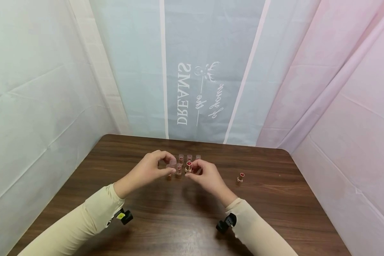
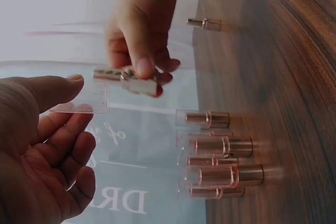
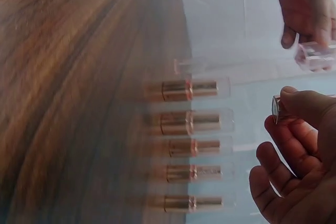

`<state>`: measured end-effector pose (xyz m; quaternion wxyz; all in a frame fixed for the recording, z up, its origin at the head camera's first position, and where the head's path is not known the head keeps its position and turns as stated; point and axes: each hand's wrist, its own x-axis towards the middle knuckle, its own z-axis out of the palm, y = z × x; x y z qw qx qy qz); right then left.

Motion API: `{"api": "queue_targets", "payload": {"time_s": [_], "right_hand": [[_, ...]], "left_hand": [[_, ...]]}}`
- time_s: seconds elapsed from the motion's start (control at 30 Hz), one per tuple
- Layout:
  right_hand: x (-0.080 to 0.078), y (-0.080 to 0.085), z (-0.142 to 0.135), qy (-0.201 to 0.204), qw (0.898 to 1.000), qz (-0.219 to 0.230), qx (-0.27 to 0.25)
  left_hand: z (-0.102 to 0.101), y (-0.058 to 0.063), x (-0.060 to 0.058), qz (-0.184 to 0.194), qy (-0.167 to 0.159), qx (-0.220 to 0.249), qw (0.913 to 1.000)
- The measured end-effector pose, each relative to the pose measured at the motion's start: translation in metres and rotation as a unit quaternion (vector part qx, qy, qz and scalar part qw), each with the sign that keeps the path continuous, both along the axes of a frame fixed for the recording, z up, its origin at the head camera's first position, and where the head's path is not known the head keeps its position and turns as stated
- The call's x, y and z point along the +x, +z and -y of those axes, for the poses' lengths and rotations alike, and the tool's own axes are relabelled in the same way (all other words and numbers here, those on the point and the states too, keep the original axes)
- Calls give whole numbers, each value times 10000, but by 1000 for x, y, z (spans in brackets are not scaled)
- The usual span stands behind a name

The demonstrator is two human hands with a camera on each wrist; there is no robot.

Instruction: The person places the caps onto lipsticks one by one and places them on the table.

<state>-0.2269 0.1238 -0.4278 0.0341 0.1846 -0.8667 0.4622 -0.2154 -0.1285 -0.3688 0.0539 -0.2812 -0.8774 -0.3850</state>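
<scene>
My left hand (image 1: 150, 166) pinches a clear lipstick cap (image 2: 97, 98) between thumb and fingers. Facing it, my right hand (image 1: 208, 175) holds an uncapped gold lipstick (image 1: 188, 167) by its base, with the red tip pointing up. In the left wrist view the lipstick's open end is close beside the cap. Several capped lipsticks (image 2: 223, 176) stand upright in a group behind and below the hands; the fingers partly cover them in the head view. A second uncapped lipstick (image 1: 241, 177) stands alone to the right of my right hand.
The brown wooden table (image 1: 147, 227) has rounded far corners. A blue-grey cloth (image 1: 208, 42) with white lettering hangs behind it, and pale curtains (image 1: 35, 89) close off both sides. Each sleeve carries a small black wrist camera (image 1: 226, 223).
</scene>
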Motion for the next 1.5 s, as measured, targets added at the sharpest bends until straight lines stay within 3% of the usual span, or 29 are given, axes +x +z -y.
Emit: {"api": "queue_targets", "payload": {"time_s": [0.23, 0.6, 1.23, 1.5], "right_hand": [[1, -9, 11, 170, 9998, -17, 131], [6, -8, 19, 386, 9981, -222, 417], [13, 1, 17, 384, 9992, -17, 76], [16, 2, 15, 362, 9993, -20, 16]], "left_hand": [[-5, 4, 1, -86, -197, 134, 9997], [-12, 10, -3, -186, -149, -22, 9997], [-16, 6, -6, 307, -550, -127, 9979], [-19, 3, -8, 182, -588, -158, 9980]]}}
